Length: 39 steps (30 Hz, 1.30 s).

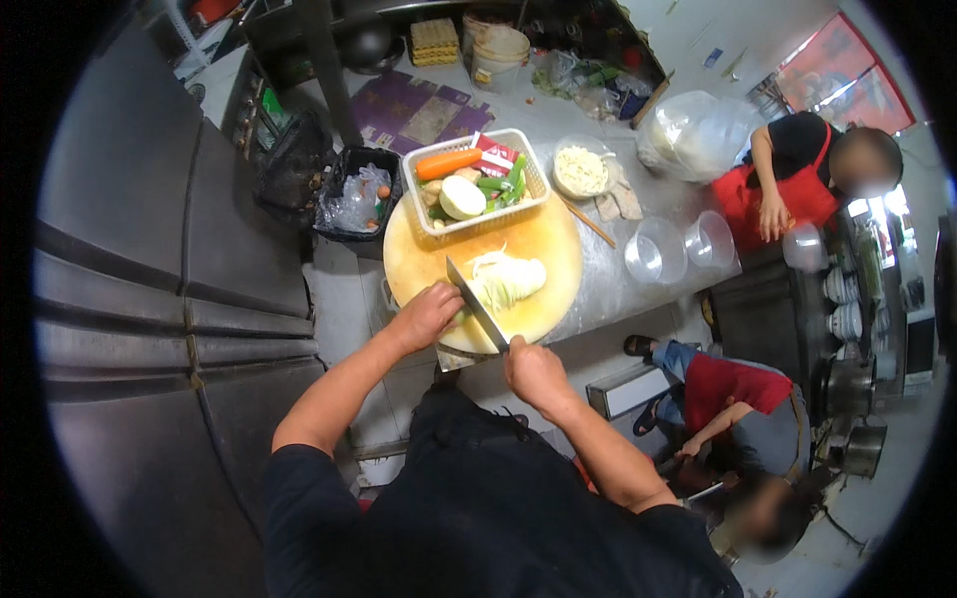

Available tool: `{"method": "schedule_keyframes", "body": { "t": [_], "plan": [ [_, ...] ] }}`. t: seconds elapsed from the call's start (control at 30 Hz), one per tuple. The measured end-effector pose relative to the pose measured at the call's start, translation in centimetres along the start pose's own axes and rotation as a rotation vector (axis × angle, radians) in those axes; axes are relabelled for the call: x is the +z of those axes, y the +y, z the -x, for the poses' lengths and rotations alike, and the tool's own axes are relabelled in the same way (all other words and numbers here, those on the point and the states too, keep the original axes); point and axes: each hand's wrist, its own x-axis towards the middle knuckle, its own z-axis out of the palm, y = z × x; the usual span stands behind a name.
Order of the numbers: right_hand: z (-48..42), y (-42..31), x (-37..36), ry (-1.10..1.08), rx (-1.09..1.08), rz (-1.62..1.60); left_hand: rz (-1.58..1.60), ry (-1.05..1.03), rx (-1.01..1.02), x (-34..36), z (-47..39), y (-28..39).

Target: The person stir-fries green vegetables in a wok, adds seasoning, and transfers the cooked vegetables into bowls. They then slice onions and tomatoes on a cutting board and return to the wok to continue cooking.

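My right hand (536, 376) grips the handle of a kitchen cleaver (478, 310), whose blade slants across a round yellowed chopping board (407, 258). On the blade's left side, my left hand (428, 317) presses a pale green vegetable piece (457, 317), mostly hidden under the fingers. To the right of the blade lies a heap of thin pale green and white shreds (512, 279). A white plastic basket (490, 220) rests over the board's far edge. In it are a carrot (448, 163), a cut white vegetable (463, 197), green stalks (508, 179) and a red packet (493, 155).
On the metal table (598, 288) stand a bowl of pale strips (582, 170), chopsticks (592, 224), a cloth (620, 202) and clear tubs (656, 250). A lined bin (359, 193) stands left. One person (792, 179) stands at the far right; another (736, 389) is low at right.
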Motion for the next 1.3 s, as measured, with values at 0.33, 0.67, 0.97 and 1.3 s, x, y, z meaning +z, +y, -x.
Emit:
{"method": "schedule_keyframes", "body": {
  "t": [0.33,0.67,0.97,1.3],
  "plan": [
    [0.2,-0.6,-0.8,0.004,-0.034,-0.023,-0.025,-0.079,-0.049,0.5,1.1,-0.4],
    [0.0,-0.5,-0.1,0.02,-0.012,-0.052,-0.019,-0.06,-0.043,0.4,1.3,-0.5],
    [-0.2,-0.4,-0.3,-0.033,-0.031,-0.05,-0.015,-0.03,-0.042,0.4,1.6,-0.2],
    [-0.4,0.0,0.6,0.02,-0.042,-0.032,-0.004,-0.006,-0.036,0.6,1.9,-0.3]
  ]
}}
